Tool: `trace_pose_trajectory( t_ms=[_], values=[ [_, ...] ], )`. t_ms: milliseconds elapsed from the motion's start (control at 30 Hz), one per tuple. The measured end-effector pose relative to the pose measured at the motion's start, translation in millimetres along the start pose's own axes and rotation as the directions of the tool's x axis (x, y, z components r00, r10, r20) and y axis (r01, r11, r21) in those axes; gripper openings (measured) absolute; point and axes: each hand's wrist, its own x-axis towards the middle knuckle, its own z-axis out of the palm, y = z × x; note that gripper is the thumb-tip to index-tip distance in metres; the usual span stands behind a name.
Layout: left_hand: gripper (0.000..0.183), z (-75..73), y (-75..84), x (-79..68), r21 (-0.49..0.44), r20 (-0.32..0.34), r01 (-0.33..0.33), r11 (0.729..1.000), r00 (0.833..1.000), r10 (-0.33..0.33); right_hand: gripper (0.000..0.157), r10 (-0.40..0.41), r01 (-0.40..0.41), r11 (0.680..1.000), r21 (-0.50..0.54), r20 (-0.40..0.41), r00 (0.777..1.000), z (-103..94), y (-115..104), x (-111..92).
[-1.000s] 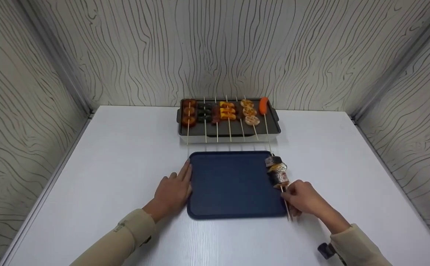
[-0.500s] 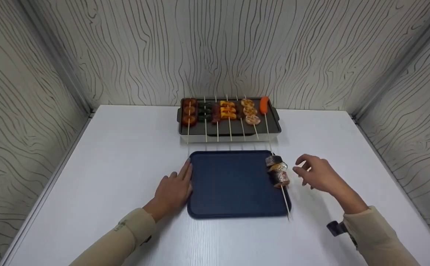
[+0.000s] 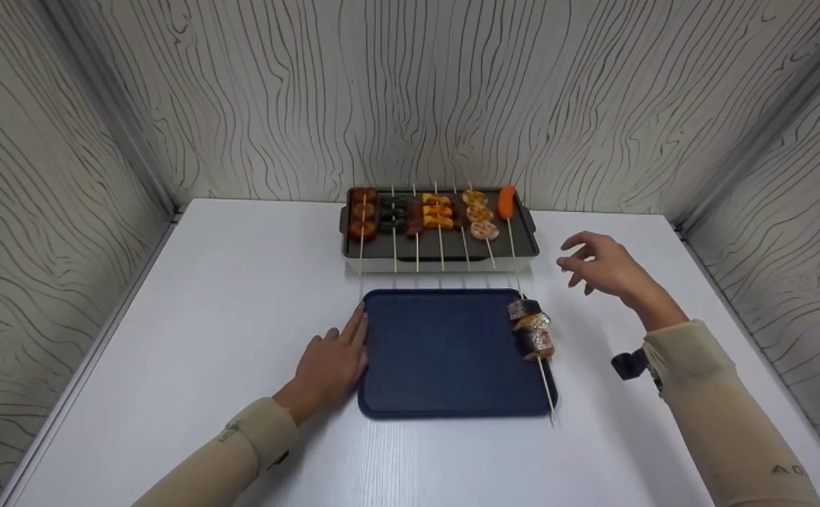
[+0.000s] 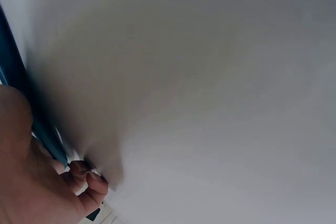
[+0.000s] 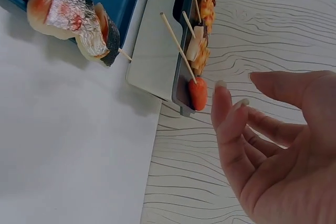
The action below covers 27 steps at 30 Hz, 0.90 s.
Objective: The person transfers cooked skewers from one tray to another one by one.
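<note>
My left hand [image 3: 329, 366] rests against the left edge of a dark blue tray [image 3: 438, 359], its fingers stretched along the rim. In the left wrist view, the fingertips [image 4: 94, 184] show beside the tray's blue edge [image 4: 16, 61]. A skewer of silvery fish chunks [image 3: 535, 338] lies along the tray's right side, its stick overhanging at both ends. My right hand [image 3: 604, 264] hovers over the table to the right of the grill, fingers loosely bent and holding nothing. Nearest to it is an orange sausage skewer [image 3: 506, 203] at the grill's right end, also in the right wrist view.
A dark-topped grill [image 3: 382, 246] stands at the back wall, behind the tray. Across it lie several skewers, among them lotus root slices [image 3: 480, 215], yellow pieces [image 3: 437, 211] and round brown pieces [image 3: 363, 213]. Patterned walls [image 3: 410, 91] enclose the white table [image 3: 255, 282] at the back and sides.
My right hand let go of the fish skewer's stick, leaving it on the tray, then moved up and away to beside the grill. The left hand has stayed at the tray's edge.
</note>
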Motion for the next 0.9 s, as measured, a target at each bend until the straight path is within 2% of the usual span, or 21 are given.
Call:
trace_pose_trajectory(
  t_ms=[233,400,667,900],
  values=[
    [0.057,1.1,-0.6,-0.7,-0.018,-0.015,-0.006,1.0,1.0,0.005,0.045,0.042,-0.044,0.998,0.053,0.041,0.998,11.4,-1,40],
    [0.057,2.2,-0.7,-1.1,-0.001,-0.013,0.0,1.0,1.0,0.0,0.048,0.053,-0.062,0.992,0.108,0.079,0.995,22.2,5,59],
    [0.054,2.8,0.4,-1.4,0.028,-0.021,0.002,1.0,1.0,-0.001,0.051,0.07,-0.106,0.96,0.261,0.143,0.987,42.3,17,70],
    [0.056,3.6,-0.9,-0.7,0.019,-0.015,0.006,1.0,1.0,-0.006,0.048,0.072,-0.103,0.933,0.344,0.099,0.992,55.4,26,79]
  ],
)
